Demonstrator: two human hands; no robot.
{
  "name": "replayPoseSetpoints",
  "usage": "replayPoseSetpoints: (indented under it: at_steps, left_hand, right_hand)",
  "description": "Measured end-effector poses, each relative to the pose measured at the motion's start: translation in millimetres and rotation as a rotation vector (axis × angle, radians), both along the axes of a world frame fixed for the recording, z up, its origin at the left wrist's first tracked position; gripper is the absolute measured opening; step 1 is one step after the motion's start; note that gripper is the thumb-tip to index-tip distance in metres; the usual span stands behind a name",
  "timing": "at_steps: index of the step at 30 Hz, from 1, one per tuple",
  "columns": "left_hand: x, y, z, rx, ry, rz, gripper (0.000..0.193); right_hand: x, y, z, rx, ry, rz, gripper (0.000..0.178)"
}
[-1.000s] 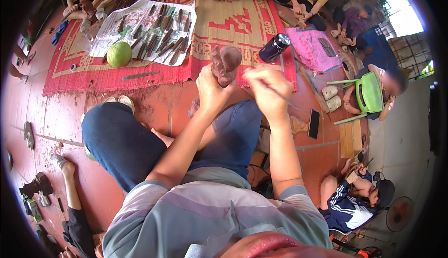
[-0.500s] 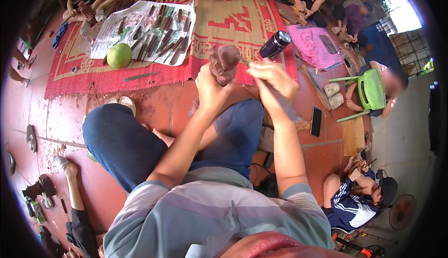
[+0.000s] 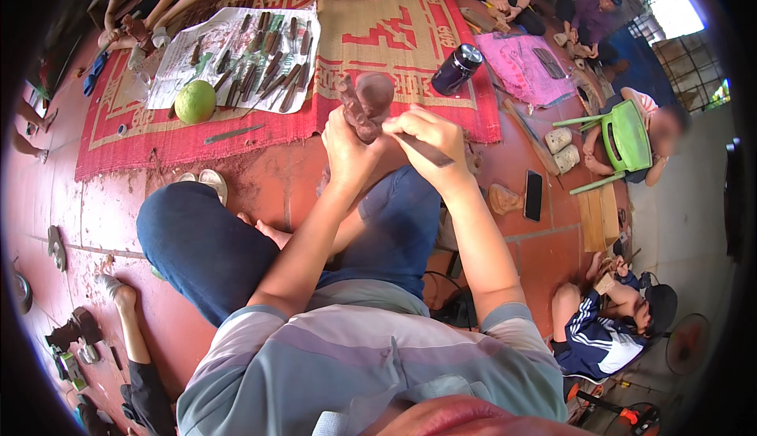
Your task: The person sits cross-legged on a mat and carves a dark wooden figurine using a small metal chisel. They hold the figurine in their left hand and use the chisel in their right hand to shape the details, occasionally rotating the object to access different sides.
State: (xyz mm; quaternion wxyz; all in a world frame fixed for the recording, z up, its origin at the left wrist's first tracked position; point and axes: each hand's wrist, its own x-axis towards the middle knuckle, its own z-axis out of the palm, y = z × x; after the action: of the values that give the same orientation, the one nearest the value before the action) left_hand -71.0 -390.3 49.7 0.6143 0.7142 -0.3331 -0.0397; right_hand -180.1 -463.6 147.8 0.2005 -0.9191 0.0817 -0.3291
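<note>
Your left hand [image 3: 347, 148] has its fingers clenched around a brown clay figure [image 3: 364, 105], holding it up above your knees, just this side of the red woven mat's [image 3: 260, 132] near edge. Your right hand [image 3: 426, 138] grips a thin dark carving tool [image 3: 422, 150], its fingers closed on it, right beside the clay figure. Farther back on the mat lie a green round fruit [image 3: 195, 102], a sheet spread with tools [image 3: 236, 57] and a dark bottle [image 3: 456, 68].
</note>
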Motion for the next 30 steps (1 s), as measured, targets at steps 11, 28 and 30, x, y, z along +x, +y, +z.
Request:
replayPoseSetpoints:
  at_steps: [11,28,30]
  left_hand:
    - [-3,-3,0,-0.027,0.011,0.014,0.057]
    - [0,-1,-8,-0.058,-0.007,0.022,0.063]
    - [-1,-2,-4,-0.03,-0.043,0.035,0.061]
  right_hand:
    - [2,-3,7,-0.108,-0.13,-0.028,0.01]
    - [-6,7,13,-0.005,-0.181,-0.093,0.012]
    - [-2,2,28,-0.027,-0.207,-0.064,0.012]
